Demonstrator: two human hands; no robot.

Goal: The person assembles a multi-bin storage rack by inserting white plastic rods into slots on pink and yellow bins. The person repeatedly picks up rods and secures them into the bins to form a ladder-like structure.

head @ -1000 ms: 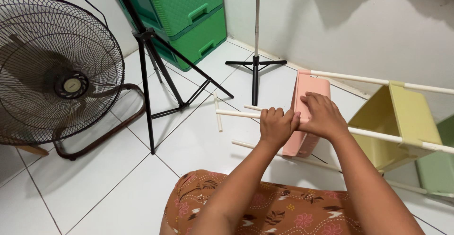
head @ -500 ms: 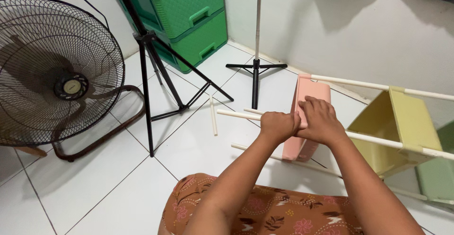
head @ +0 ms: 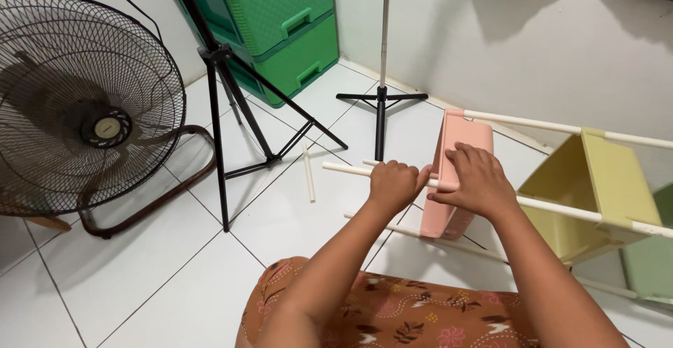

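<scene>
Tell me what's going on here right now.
A person sits on the tiled floor working on a plastic rack lying on its side. The left hand is closed around a white pole, and the right hand presses on the pink tray that the pole runs into. A yellow tray sits further along. A loose short rod lies nearby.

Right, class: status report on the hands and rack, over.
Left hand fisted round white rod. Right hand flat on pink tray. Loose rod lies on floor nearby.

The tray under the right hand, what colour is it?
The tray under the right hand is pale pink, seen in the head view.
</scene>
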